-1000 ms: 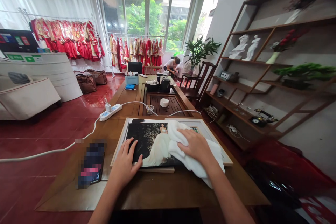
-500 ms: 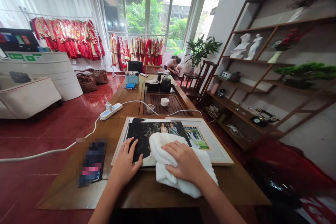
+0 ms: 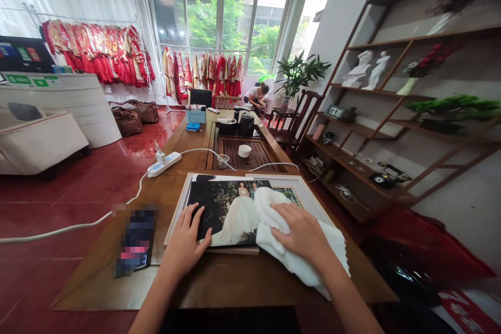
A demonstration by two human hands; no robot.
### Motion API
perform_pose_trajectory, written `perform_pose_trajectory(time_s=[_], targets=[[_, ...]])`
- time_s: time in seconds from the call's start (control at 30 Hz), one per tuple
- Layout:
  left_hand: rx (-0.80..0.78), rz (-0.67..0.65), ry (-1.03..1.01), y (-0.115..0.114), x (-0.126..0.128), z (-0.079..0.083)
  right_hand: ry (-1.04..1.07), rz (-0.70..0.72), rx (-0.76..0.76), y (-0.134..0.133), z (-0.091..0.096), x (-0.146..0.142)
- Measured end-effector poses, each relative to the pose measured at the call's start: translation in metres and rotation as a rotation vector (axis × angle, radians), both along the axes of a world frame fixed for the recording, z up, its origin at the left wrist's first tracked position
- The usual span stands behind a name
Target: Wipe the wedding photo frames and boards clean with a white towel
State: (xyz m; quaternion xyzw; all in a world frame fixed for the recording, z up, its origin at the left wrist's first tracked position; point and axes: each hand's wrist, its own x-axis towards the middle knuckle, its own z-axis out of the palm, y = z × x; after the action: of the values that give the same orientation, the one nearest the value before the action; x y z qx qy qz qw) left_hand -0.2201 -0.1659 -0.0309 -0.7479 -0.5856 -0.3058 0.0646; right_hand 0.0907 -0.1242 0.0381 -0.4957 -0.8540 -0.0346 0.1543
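Note:
My left hand (image 3: 189, 235) rests with its fingers spread on the left edge of a wedding photo print (image 3: 219, 209), a dark picture with a pale gown. Under my right hand (image 3: 299, 227) is a bunched white towel (image 3: 270, 203), gripped and pressed on the photo's right side. The towel's loose end drapes past the photo toward the table's near right. Beneath the print lie pale wooden picture frames (image 3: 177, 214); a second, smaller picture is partly covered by the towel.
The wooden table (image 3: 219, 282) also bears a phone (image 3: 136, 242), blurred in part, a power strip (image 3: 164, 164) with a white cable, and a white cup (image 3: 245, 151) on a tea tray (image 3: 266, 159). Shelves (image 3: 376, 130) stand to the right. A person (image 3: 256, 96) bends down near the window.
My right hand has slid the towel to the right across the photo, uncovering the pale gown. My left hand stays in place on the photo's left edge.

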Motion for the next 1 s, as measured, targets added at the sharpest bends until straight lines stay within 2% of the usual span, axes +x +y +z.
perform_pose_trajectory(time_s=[0.2,0.3,0.4,0.6,0.7,0.8,1.0], targets=[[-0.019,0.000,0.010,0.000,-0.001,0.000,0.034,0.246,-0.140,-0.029,0.009,-0.057],[-0.031,-0.008,0.017,0.000,-0.001,0.000,0.005,0.286,-0.150,-0.031,0.011,-0.067],[-0.025,-0.013,0.016,0.000,-0.001,0.000,0.002,0.226,-0.125,-0.018,0.010,-0.056],[-0.037,-0.006,0.023,0.000,-0.001,0.002,-0.053,-0.111,0.026,0.027,-0.003,-0.010],[-0.042,-0.003,0.024,0.000,-0.001,0.003,-0.046,-0.202,0.047,0.036,-0.007,-0.001],[-0.032,-0.010,0.015,0.000,-0.001,0.003,-0.065,-0.167,0.045,0.035,-0.006,-0.009],[0.001,-0.011,-0.003,0.001,-0.001,0.003,-0.029,0.074,-0.060,0.016,0.007,-0.057]])
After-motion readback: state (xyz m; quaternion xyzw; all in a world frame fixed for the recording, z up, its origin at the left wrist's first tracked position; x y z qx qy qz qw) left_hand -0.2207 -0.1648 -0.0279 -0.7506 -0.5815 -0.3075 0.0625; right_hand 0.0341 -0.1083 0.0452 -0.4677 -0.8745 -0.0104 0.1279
